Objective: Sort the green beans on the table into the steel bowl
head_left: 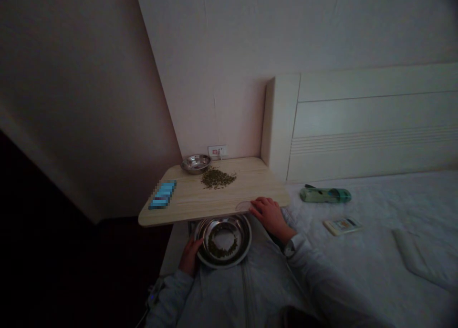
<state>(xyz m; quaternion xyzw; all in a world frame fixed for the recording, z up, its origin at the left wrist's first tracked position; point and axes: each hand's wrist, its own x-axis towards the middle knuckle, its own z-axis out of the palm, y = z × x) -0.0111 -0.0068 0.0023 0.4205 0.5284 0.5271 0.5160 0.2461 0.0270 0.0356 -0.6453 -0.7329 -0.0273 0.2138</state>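
Observation:
A wide steel bowl (223, 263) sits on my lap below the table's front edge, with a small heap of green bits lying in its bottom. My left hand (189, 255) grips the bowl's left rim. My right hand (270, 217) rests on the front edge of a pale wooden tabletop (186, 204), its fingertips against a flat translucent piece (243, 206). Whether that hand holds the piece is hard to see. A loose heap of the same green bits (217, 179) lies on the wood, just in front of a small steel bowl (196, 164).
A blue packet (162, 194), blurred out, lies at the table's left edge. A wall socket panel (217, 151) sits above the table. To the right, a white bed holds a green zip case (325, 195) and a small card-like box (342, 226).

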